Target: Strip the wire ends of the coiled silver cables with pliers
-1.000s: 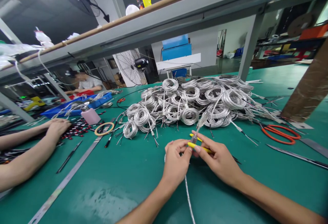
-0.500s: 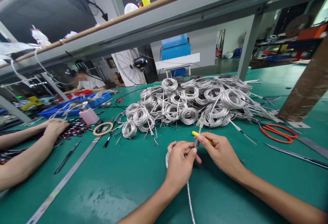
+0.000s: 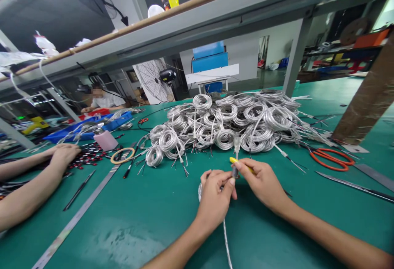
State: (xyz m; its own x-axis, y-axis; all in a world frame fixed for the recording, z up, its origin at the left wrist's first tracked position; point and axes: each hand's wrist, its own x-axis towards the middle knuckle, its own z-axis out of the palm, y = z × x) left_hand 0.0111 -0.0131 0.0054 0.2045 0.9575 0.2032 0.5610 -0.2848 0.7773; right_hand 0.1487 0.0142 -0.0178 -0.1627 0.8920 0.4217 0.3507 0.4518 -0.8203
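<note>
Leftmost, a co-worker's hand (image 3: 65, 153) rests by red-tipped wires (image 3: 88, 157). Next, a metal ruler (image 3: 74, 223) lies slantwise on the bench (image 3: 166, 207); silver coils (image 3: 226, 123) sit heaped farther back, probably leaving working room. Between both hands, above the bench, the left hand's (image 3: 215, 193) grip pinches a grey connector (image 3: 234, 172), seemingly steadying it; the right hand's (image 3: 261, 178) grip is closed around a yellow tool (image 3: 233, 160), apparently keeping it close. Scissors (image 3: 335, 168) lie rightward, perhaps within reach.

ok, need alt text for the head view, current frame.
A person's left hand pinches a small grey piece at a green table, the right hand holding a yellow tool beside it. Behind them lies a heap of coiled silvery cables; orange-handled scissors lie to the right.
</note>
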